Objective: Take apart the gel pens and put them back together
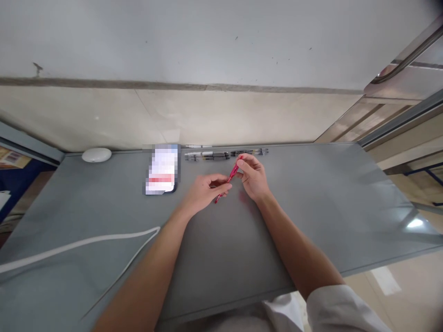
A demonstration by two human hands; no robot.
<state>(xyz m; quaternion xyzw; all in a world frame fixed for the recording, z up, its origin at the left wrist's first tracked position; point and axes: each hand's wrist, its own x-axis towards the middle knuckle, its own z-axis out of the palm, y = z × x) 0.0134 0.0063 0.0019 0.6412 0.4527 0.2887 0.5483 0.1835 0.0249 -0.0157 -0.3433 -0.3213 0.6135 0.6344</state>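
A red pen (pixel 234 171) is held at a slant above the grey table, between both hands. My left hand (pixel 211 190) pinches its lower part between thumb and fingers, and the tip points down to the left. At the upper end, my right hand (pixel 254 176) is closed on the pen with thumb and fingertips. Just beyond the hands, several dark and clear pens (pixel 207 156) lie in a row near the back edge. A second group of dark pens (pixel 254 151) lies to the right, behind my right hand.
A phone (pixel 161 169) with a blurred screen lies on the grey table (pixel 332 203) left of the pens. Farther left is a white rounded case (pixel 97 155). A white cable (pixel 104 238) crosses the left side near my left forearm. A wall (pixel 242 115) stands behind.
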